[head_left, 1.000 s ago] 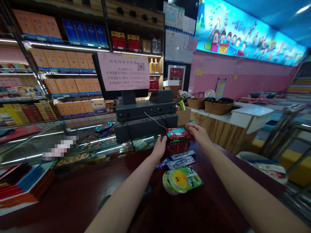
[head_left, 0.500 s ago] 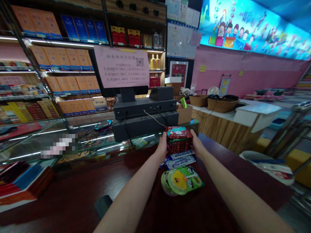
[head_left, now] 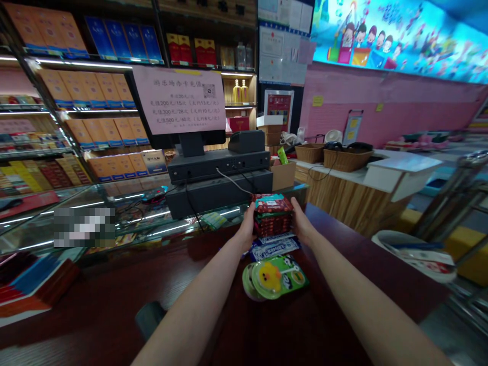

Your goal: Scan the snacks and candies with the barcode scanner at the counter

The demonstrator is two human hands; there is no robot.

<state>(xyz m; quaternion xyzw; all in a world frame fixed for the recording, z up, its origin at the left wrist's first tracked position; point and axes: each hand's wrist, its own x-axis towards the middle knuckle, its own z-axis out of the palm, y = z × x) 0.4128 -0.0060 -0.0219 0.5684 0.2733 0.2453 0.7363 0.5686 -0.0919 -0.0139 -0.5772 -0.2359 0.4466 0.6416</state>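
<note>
Between my two hands is a stack of red-brown snack packets (head_left: 272, 216), the top one with a teal patch and a white label. My left hand (head_left: 248, 223) presses against its left side, and my right hand (head_left: 300, 221) holds the right side; the fingers behind are mostly hidden. Just in front of the stack, several blue-and-white packets (head_left: 275, 247) lie on the dark wooden counter (head_left: 183, 274). Nearer to me are green packages (head_left: 282, 278) with a yellow chick on the top one, between my forearms.
Behind the stack stand a dark cash-register machine (head_left: 221, 168) and a screen with a pink price sheet (head_left: 179, 99). A cardboard box (head_left: 284, 174) is beside them. At left are boxes (head_left: 38, 284) and a dark object (head_left: 150, 317); at right, a white bin (head_left: 414, 254).
The view has shifted slightly, so most things sit a little further left and up. Both hands keep their hold on the stack, which shows no clear movement on the counter.
</note>
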